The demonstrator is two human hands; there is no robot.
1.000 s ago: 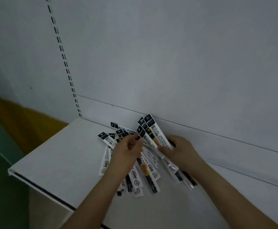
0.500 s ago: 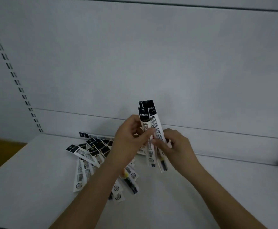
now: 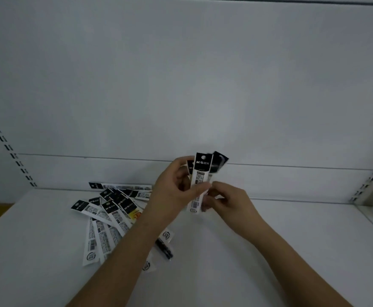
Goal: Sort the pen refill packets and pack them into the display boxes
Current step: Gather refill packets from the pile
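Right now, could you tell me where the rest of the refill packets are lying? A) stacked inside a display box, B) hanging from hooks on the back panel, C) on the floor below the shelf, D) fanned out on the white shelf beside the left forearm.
D: the loose packets lie spread on the white shelf, while the left hand and right hand hold a few held packets upright above it.

A single view is given, taken from a head-worn wide-angle camera. The scene is looked at forward and slightly down, from close above the near edge of a white shelf (image 3: 225,262). The far back panel (image 3: 181,74) is faced squarely and fills the upper half. Both forearms enter from the near edge, and the hands (image 3: 203,196) are seen close, at centre. Slotted uprights (image 3: 8,147) bend at the left and right edges through lens distortion.
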